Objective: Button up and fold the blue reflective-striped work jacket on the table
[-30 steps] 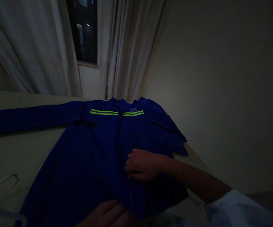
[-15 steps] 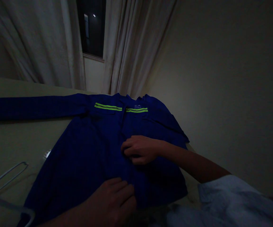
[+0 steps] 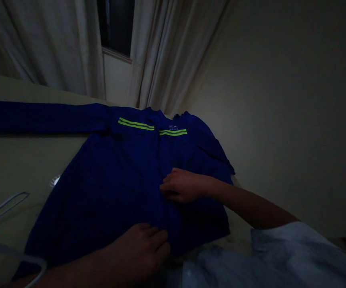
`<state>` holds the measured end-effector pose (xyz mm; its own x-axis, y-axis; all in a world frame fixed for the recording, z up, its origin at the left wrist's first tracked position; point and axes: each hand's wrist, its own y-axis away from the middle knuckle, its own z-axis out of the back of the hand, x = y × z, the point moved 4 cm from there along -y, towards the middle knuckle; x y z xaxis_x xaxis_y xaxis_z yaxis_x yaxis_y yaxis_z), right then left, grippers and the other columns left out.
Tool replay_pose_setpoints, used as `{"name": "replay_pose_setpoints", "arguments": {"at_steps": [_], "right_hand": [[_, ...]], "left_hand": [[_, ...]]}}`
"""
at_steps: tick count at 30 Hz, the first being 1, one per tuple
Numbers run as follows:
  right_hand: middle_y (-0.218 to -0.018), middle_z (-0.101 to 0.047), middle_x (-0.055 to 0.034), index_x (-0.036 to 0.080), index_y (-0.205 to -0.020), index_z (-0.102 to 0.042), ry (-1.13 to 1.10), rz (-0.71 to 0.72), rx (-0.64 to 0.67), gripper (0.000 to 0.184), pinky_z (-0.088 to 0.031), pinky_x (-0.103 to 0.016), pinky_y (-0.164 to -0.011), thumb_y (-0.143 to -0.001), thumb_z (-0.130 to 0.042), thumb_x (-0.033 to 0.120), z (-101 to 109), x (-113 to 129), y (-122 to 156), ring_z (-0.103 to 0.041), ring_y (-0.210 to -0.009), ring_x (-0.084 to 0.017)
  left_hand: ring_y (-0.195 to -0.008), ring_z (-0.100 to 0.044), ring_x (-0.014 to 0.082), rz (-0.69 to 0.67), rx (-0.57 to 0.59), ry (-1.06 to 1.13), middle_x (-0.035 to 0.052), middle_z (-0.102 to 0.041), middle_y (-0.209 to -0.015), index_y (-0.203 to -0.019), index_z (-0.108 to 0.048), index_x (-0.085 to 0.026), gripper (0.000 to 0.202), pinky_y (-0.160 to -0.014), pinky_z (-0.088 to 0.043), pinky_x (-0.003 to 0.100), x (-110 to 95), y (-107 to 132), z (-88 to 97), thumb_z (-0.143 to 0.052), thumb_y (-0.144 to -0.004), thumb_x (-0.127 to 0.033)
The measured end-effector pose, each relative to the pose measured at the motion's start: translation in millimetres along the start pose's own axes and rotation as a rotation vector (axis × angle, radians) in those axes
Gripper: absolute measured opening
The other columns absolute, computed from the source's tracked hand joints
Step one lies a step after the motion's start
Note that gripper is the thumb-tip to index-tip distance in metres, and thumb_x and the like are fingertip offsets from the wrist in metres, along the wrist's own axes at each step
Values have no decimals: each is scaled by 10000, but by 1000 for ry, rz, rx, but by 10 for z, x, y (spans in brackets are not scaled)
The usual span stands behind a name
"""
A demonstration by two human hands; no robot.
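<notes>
Appears to be a dim room in a home, judging by the long pale left curtain and right curtain hanging in folds on either side of a narrow, dark window, and by the plain, light-coloured wall on the right. Includes a broad, pale surface extending back toward the curtains, too dark to identify as bed or table. Fits a domestic setting further through the blue long-sleeved garment spread on that surface, with a slim, hanger-like loop lying near its edge.
</notes>
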<state>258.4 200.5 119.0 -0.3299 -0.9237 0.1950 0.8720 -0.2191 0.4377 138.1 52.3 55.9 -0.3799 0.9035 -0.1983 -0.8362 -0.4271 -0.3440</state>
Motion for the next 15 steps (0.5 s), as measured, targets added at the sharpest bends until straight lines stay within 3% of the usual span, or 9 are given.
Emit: {"name": "replay_pose_setpoints", "arguments": {"at_steps": [5, 8, 10, 15], "right_hand": [[-1055, -744, -50, 202, -1041, -690, -45, 32, -20, 59, -377, -324, -827, -983, -678, 202, -34, 28, 63, -658, -966, -199], [-1013, -768, -42, 203, -1123, -701, -88, -40, -13, 179, -379, -331, -842, -1001, -699, 335, -129, -28, 66, -684, -946, -207], [-950, -767, -41, 198, -1091, -713, -37, -60, 1, 216, -365, -339, -833, -1014, -682, 398, -186, -34, 44, -682, -912, -213], [-945, -732, -49, 183, -931, -705, 130, -13, -3, 121, -323, -354, -823, -1006, -669, 272, -237, 45, -26, -641, -904, -209]], "left_hand": [[-668, -625, 176, 13, 18, 19, -37, -659, -875, -930, -558, -216, 219, -561, -452, 358, -22, 38, -153, -767, -889, -169], [-679, -621, 176, 10, 20, 36, -42, -657, -881, -934, -552, -218, 233, -574, -444, 353, -19, 35, -203, -766, -879, -144], [-669, -613, 172, 1, -11, 33, -38, -654, -861, -914, -546, -217, 219, -570, -425, 344, -16, 29, -228, -753, -893, -149], [-688, -624, 175, 50, -72, 29, -11, -667, -852, -912, -571, -203, 175, -602, -438, 337, -19, 44, -322, -744, -906, -171]]}}
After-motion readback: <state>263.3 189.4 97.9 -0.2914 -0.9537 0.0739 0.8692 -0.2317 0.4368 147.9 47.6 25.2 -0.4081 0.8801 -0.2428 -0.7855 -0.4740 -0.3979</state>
